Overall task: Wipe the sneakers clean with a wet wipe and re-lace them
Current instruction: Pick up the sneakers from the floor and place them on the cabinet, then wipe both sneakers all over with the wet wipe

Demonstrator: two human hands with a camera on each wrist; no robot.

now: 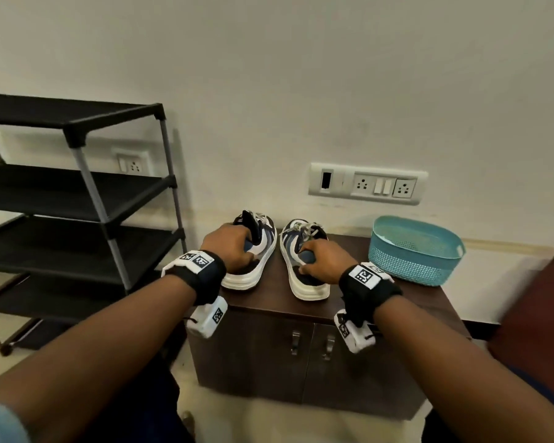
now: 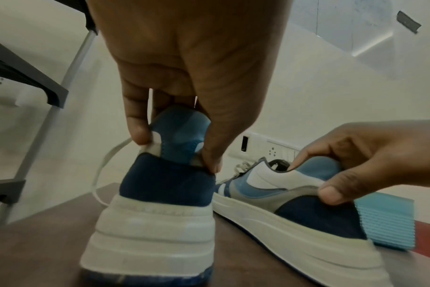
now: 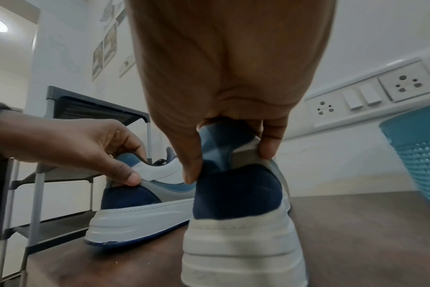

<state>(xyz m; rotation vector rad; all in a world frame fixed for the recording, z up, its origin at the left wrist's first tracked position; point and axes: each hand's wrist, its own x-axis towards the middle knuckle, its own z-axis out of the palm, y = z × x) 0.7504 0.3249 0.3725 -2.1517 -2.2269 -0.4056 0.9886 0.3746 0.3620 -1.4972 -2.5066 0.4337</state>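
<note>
On the dark table (image 1: pixel 349 251) both sneakers lie side by side, toes toward the wall; left hand (image 1: pixel 229 247) fingers clamp the left sneaker (image 1: pixel 256 251) heel collar, right hand (image 1: pixel 325 260) fingers clamp the right sneaker (image 1: pixel 298 251) heel collar.

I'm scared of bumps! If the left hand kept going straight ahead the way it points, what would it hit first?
The left hand already grips the left sneaker's heel, so it would push along that shoe first. Past the toe comes the wall, though that gap's depth is unclear.
</note>
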